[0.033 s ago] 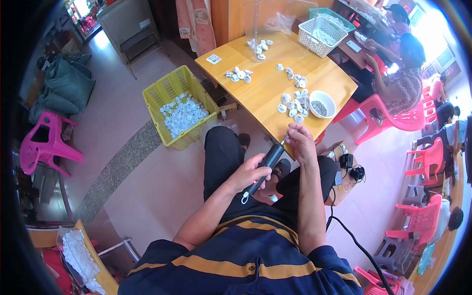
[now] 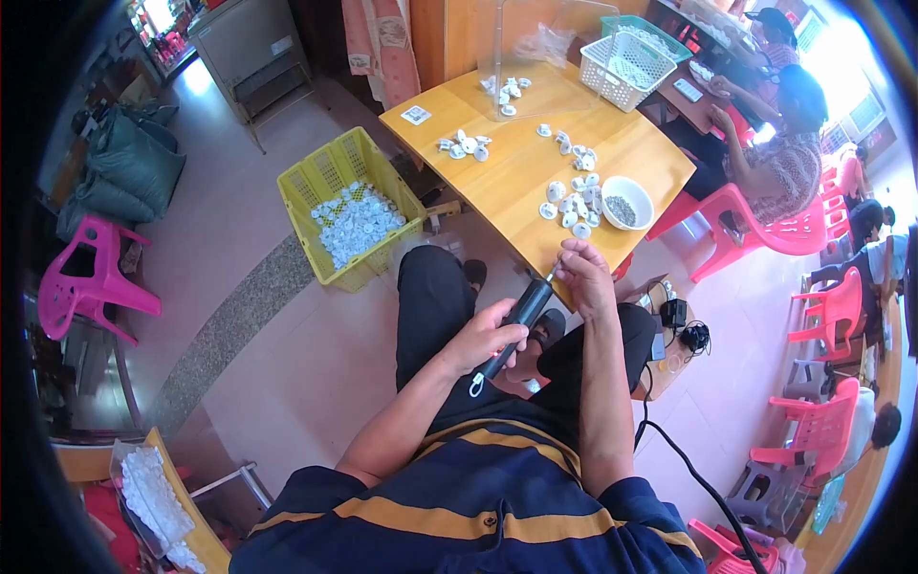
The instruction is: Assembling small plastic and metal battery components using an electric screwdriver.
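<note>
My left hand (image 2: 492, 337) is wrapped round a black electric screwdriver (image 2: 516, 323) with a white hanging loop at its lower end. The tool slants up and to the right, over my lap. At its tip, my right hand (image 2: 585, 275) is closed in a pinch beside the metal bit; whatever lies between the fingertips is too small to make out. Just beyond, on the wooden table (image 2: 449, 115), several small white plastic parts (image 2: 574, 203) lie loose. Next to them stands a white bowl (image 2: 643, 212) of small metal screws (image 2: 622, 211).
A yellow crate (image 2: 325, 163) of white parts stands on the floor, left of the table. White basket (image 2: 660, 65) and clear plastic box (image 2: 550, 19) sit at the table's back. A co-worker (image 2: 775, 163) is seated at right. A black cable (image 2: 688, 459) runs beside my right arm.
</note>
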A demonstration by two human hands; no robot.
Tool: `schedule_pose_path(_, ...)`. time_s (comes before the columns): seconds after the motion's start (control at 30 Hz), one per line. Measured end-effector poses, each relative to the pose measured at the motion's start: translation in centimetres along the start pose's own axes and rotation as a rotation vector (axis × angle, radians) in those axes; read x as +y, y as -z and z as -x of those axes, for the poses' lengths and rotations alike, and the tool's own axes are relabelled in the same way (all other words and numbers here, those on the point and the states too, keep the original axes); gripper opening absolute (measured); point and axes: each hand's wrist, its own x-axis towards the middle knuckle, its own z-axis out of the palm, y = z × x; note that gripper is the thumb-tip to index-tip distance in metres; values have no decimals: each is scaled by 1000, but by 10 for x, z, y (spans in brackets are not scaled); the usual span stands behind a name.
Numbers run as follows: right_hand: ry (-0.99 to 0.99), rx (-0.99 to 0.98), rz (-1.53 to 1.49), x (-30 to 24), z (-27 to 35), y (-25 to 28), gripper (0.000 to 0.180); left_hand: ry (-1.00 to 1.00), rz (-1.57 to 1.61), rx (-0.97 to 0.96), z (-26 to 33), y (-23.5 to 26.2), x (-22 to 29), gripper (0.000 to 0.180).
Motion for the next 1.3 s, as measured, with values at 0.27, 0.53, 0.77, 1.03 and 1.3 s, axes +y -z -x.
schedule_pose_path(0.27,3,-31,30,0,1,0,20,-85,-194,81,-3,-2,-6,36)
schedule_pose_path(0.53,217,176,187,0,-6,9,21,-87,-211,108,-2,0,1,39)
schedule_pose_path(0.77,653,388,945,-10,-32,19,28,-113,-179,161,-2,2,-3,40)
schedule_pose_path(1.03,686,228,1401,-14,-39,22,32,-102,-235,149,-3,3,-2,40)
schedule_pose_path(1.3,295,147,626,0,-15,0,18,-109,-256,150,-2,1,1,30)
